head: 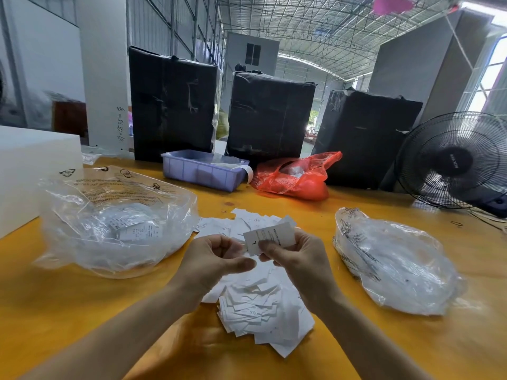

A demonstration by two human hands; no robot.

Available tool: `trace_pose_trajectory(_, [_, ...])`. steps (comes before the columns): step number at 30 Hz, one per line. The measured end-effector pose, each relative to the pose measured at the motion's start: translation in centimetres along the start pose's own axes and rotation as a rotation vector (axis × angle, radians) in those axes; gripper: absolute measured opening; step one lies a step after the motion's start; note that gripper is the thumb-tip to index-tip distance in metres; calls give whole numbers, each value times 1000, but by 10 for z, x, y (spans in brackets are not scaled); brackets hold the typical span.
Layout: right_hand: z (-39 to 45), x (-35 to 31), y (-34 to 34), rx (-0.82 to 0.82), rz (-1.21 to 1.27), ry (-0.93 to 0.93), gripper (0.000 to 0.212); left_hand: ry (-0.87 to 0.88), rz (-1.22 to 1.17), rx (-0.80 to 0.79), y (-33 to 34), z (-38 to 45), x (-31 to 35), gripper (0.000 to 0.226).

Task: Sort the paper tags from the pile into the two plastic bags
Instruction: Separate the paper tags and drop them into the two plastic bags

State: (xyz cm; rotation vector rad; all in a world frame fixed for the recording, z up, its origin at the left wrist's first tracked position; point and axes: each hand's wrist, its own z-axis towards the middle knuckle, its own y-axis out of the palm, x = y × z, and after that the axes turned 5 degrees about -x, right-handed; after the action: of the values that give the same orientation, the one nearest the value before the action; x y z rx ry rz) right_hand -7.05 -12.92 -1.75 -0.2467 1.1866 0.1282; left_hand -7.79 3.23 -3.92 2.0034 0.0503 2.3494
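A pile of white paper tags [263,305] lies on the yellow table [82,311] in front of me. My right hand [297,259] pinches a small stack of tags [270,237], the top one marked "L", just above the pile. My left hand [214,259] hovers beside it with fingers curled; I cannot tell whether it holds a tag. A clear plastic bag [115,223] with tags inside sits to the left. A second clear bag [395,261] lies to the right.
A purple plastic crate [203,171] and a red plastic bag [296,176] stand at the table's far side, before three black wrapped bales [269,113]. A black fan [455,160] stands at the far right. A white box [27,171] sits at the left.
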Motion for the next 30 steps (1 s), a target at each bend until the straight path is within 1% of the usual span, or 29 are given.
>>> trace_pose_trajectory(5, [-1, 3, 1, -8, -34, -19, 14, -22, -9, -3, 1, -1, 1, 42])
trace_pose_trajectory(9, [0, 4, 2, -37, -42, -28, 11, -98, -36, -65, 0, -4, 4, 28])
trace_pose_trajectory(11, [0, 5, 2, -35, -36, -42, 10, -135, -74, -70, 0, -2, 3, 19])
trace_pose_trajectory(15, [1, 6, 0, -2, -25, -69, 11, -165, -144, -79, -1, -1, 2, 13])
trace_pose_trajectory(20, [3, 7, -1, 45, -12, -103, 11, -184, -142, -110, -3, 0, 1, 12])
trace_pose_trajectory(24, [3, 9, 0, 27, -68, -126, 12, -195, -135, -106, -3, 1, 0, 14])
trace_pose_trajectory(30, [3, 11, 0, 17, -134, -145, 19, -211, -112, -106, -2, 1, 1, 14])
